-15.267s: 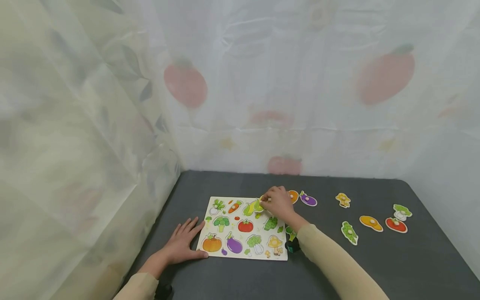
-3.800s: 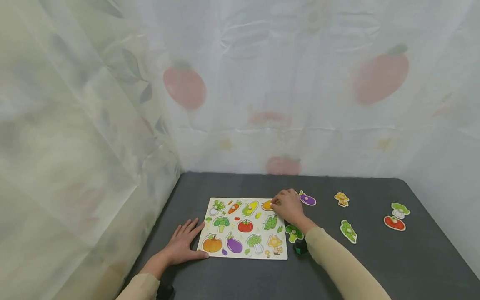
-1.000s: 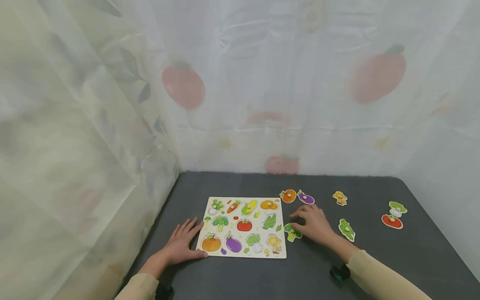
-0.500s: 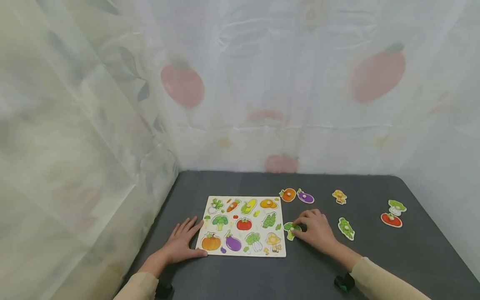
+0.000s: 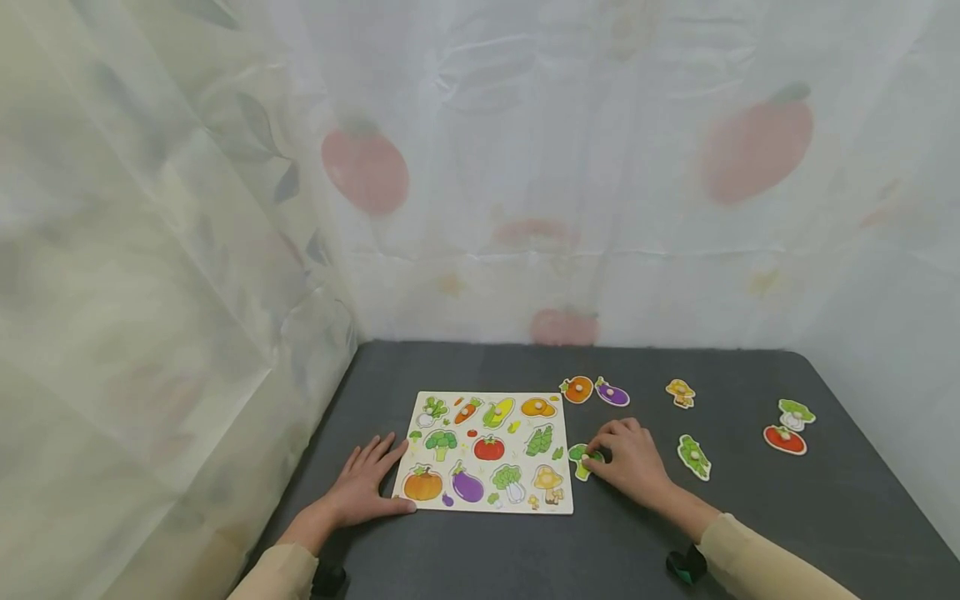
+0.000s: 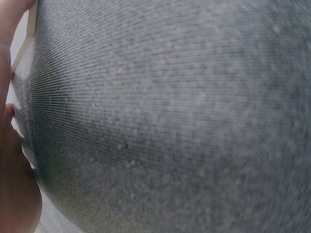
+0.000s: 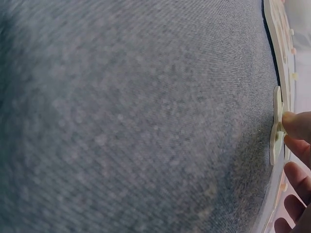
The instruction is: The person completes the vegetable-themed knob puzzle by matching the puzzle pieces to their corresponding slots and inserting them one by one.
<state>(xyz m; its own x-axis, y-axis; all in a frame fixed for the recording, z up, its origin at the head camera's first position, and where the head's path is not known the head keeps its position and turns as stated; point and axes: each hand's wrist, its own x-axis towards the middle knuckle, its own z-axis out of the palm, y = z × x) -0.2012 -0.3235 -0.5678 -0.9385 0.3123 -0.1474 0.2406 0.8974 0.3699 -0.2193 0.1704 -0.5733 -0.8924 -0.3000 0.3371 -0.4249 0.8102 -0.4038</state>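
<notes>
I see the right hand (image 5: 632, 460) pinching the knob (image 7: 279, 127) of the broccoli piece (image 5: 579, 463), on the table (image 5: 480, 558) just beside the board (image 5: 476, 508). The left hand (image 5: 362, 490) is spread at the board's edge — good for steadying it. I'd lift gently — straight up.

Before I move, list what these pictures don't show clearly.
Head view: knob of the broccoli piece, covered by the right hand.
Left wrist view: most of the left hand, cut off by the edge.
Right wrist view: the broccoli piece's printed face, turned nearly edge-on.
Head view: the rest of the right sleeve, cut off by the bottom edge.
</notes>
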